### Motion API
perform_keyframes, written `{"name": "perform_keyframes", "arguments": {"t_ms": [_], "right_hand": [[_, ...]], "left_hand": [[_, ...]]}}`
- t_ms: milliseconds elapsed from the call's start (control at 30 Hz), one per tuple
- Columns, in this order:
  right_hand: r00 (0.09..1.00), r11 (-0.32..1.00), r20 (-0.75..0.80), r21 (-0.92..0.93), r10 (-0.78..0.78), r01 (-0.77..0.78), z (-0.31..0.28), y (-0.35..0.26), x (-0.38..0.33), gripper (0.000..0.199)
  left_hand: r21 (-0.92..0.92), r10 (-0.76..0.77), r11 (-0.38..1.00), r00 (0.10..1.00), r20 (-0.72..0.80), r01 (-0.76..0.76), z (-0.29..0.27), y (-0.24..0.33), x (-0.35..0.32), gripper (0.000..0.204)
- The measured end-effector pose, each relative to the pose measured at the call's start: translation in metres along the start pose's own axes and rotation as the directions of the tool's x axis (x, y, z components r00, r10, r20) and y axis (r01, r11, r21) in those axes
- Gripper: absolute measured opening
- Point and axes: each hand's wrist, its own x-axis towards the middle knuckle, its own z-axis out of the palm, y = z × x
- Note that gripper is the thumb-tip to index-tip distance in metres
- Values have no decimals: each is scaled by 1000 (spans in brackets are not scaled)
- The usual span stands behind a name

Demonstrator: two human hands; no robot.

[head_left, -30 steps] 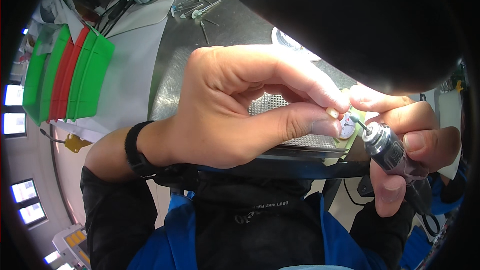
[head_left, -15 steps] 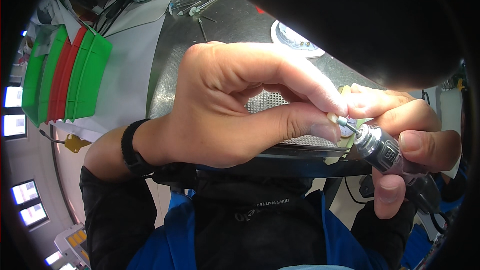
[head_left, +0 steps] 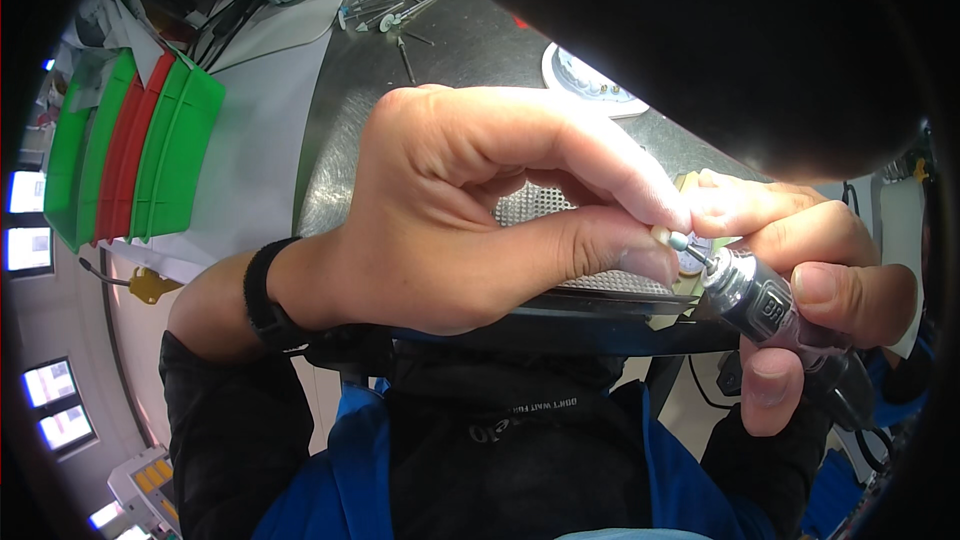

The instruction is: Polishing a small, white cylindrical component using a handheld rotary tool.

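Between thumb and index finger, my left hand [head_left: 480, 210] pinches a small whitish piece [head_left: 660, 234] that looks like a dental crown; the fingertips cover most of it. My right hand [head_left: 830, 250] grips a dark rotary handpiece [head_left: 765, 305] with a shiny metal nose. Out of the nose runs a thin shank with a pale blue-grey grinding tip [head_left: 679, 241], which meets the whitish piece. The fingertips of both hands touch just above that spot. Beneath the hands lies a perforated metal grid [head_left: 535, 202], partly hidden.
Several loose mounted burs [head_left: 390, 15] lie on the metal bench top [head_left: 470, 50]. Beyond the hands sits a white-rimmed round dish [head_left: 600, 80]. Stacked green and red bins [head_left: 140, 155] stand at the left. A large black shape [head_left: 720, 30] hides the upper right.
The handpiece and my right hand have shifted slightly left, and the handpiece has turned a little. My left hand stays nearly still, its pinch kept.
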Motion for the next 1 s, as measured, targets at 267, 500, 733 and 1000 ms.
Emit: {"name": "perform_keyframes", "arguments": {"t_ms": [267,500,733,1000], "right_hand": [[999,997,-2,67,-48,48,-2,5,-1,48],[1000,999,-20,47,-2,3,3,0,1,48],[998,997,-41,-56,-57,54,4,2,0,45],[994,994,-47,53,-98,100,4,10,-2,45]], "left_hand": [[31,1,1000,1000,6,-2,-2,2,0,17],[26,6,1000,1000,15,-6,-3,2,-1,16],[23,-2,1000,1000,31,1,-3,2,-1,16],[-64,-53,997,999,-11,52,1,2,-2,21]]}}
